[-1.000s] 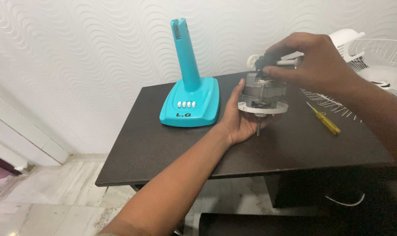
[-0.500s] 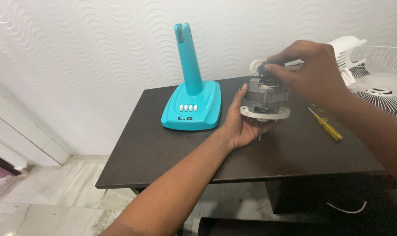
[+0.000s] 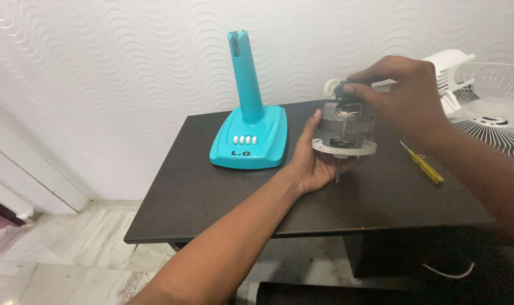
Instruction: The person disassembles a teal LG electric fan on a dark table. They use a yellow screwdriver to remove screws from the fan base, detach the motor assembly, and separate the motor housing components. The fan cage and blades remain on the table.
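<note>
The motor (image 3: 343, 131) is held just above the table (image 3: 223, 186), shaft pointing down, almost where it was half a second ago; it has barely shifted. The left hand (image 3: 313, 161) cups it from the side and below, fingers curled round its white base plate. The right hand (image 3: 401, 99) stays pinched on the dark part at the top. A teal stand (image 3: 248, 135) sits to the left, a yellow screwdriver (image 3: 422, 162) to the right, a white grille (image 3: 488, 96) beyond
</note>
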